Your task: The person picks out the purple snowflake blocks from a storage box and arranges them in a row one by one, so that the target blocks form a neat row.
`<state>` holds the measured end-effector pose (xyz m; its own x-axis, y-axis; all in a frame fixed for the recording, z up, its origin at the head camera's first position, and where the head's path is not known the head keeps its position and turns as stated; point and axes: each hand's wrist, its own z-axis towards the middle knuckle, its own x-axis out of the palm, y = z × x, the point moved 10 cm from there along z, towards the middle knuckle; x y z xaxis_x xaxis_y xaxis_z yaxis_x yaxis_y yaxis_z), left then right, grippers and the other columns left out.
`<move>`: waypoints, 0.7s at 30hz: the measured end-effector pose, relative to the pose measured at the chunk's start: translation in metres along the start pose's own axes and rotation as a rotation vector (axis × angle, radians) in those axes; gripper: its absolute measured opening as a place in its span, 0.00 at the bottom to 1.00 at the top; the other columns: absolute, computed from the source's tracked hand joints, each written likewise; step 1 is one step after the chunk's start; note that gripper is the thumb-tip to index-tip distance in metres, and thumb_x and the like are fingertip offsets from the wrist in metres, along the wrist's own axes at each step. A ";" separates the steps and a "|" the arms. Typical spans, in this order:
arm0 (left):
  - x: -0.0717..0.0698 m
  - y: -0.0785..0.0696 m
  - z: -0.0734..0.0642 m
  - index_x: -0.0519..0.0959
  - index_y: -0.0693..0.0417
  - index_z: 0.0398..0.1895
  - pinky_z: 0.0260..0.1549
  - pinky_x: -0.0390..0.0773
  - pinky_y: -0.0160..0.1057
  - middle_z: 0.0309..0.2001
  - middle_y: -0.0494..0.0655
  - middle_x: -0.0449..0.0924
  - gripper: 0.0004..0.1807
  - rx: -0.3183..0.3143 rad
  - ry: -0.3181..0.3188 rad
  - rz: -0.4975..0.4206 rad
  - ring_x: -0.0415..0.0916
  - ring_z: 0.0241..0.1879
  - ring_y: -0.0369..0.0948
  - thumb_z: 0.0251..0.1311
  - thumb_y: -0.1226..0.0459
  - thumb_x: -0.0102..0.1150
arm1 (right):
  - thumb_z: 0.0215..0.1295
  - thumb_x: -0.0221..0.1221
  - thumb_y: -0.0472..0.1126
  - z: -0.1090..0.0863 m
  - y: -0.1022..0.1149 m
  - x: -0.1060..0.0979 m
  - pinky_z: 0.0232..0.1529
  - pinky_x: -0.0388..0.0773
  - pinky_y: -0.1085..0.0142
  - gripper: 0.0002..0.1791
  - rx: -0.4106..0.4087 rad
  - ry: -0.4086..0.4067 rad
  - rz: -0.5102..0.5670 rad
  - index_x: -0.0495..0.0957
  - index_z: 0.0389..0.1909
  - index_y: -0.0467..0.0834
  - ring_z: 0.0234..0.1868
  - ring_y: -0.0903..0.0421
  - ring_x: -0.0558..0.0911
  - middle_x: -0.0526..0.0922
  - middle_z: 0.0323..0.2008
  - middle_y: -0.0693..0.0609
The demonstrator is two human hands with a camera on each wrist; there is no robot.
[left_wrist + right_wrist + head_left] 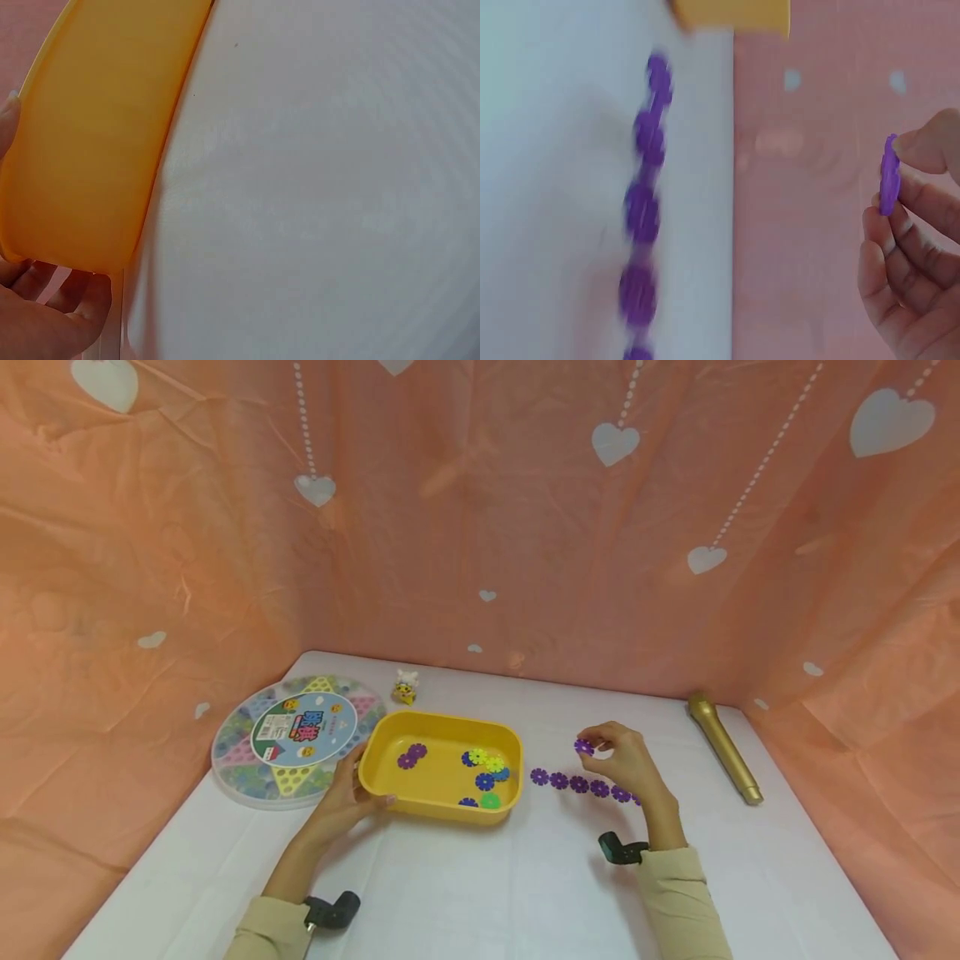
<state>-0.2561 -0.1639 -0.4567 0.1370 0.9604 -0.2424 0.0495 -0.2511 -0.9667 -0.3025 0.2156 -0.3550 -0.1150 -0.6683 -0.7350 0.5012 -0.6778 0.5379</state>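
Observation:
My left hand grips the left end of a yellow plastic tub, its thumb over the front rim. In the left wrist view, fingers curl against the tub's end wall. Inside the tub lie loose snowflake discs: purple ones at the left, with blue, yellow and green ones at the right. My right hand pinches one purple snowflake disc between thumb and fingers, raised above the table. Beneath it a row of purple snowflake discs runs rightward from beside the tub, its far end hidden by the wrist.
A round Chinese checkers box lies left of the tub. Behind the tub stands a small figurine. At the far right lies a gold microphone. A peach curtain with hearts encloses the white table.

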 end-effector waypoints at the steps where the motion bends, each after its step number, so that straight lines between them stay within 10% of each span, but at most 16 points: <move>1: 0.000 0.000 0.000 0.37 0.50 0.73 0.65 0.54 0.56 0.70 0.59 0.37 0.56 0.001 0.000 0.002 0.47 0.68 0.60 0.50 0.63 0.68 | 0.47 0.67 0.33 -0.006 -0.007 -0.006 0.38 0.82 0.60 0.14 0.016 -0.010 -0.005 0.82 0.38 0.37 0.35 0.53 0.80 0.82 0.35 0.46; 21: -0.001 0.004 0.001 0.37 0.48 0.73 0.65 0.52 0.56 0.71 0.57 0.35 0.56 -0.026 0.000 -0.003 0.45 0.69 0.59 0.50 0.62 0.68 | 0.48 0.67 0.34 -0.101 -0.118 -0.070 0.32 0.77 0.63 0.15 0.322 -0.054 -0.216 0.81 0.38 0.33 0.34 0.45 0.80 0.82 0.33 0.40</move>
<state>-0.2572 -0.1653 -0.4601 0.1365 0.9613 -0.2394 0.0761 -0.2511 -0.9650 -0.2666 0.3737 -0.4085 -0.2374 -0.5092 -0.8273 0.1672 -0.8603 0.4816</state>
